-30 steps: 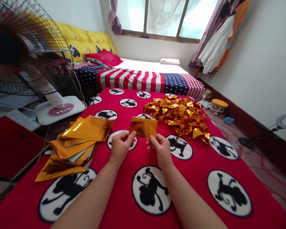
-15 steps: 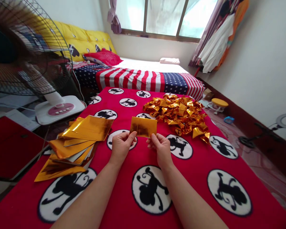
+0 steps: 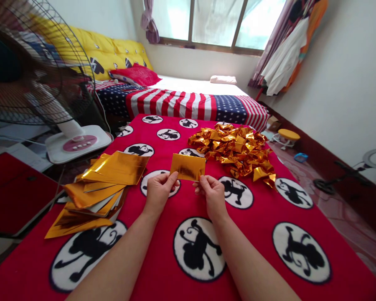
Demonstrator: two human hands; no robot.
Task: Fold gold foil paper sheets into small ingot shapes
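A rectangular sheet of gold foil paper [image 3: 188, 166] is held up above the red cloth between both hands. My left hand [image 3: 160, 190] pinches its lower left corner between thumb and fingers. At the lower right corner my right hand [image 3: 211, 194] is closed on it the same way. To the left lies a loose stack of flat gold foil paper sheets [image 3: 113, 169], some showing white edges. A heap of folded gold foil pieces [image 3: 235, 146] spreads over the far right part of the cloth.
The red cloth [image 3: 150, 267] with monkey prints covers the table. On the left stands a fan [image 3: 78, 144]. Behind the table is a bed with a striped and starred cover [image 3: 175, 104]. A yellow stool [image 3: 288, 134] stands on the floor to the right.
The foil sheet has shifted very slightly in the fingers, its right edge moving a little to the left. Both hands stay nearly in place. The stack and heap look the same.
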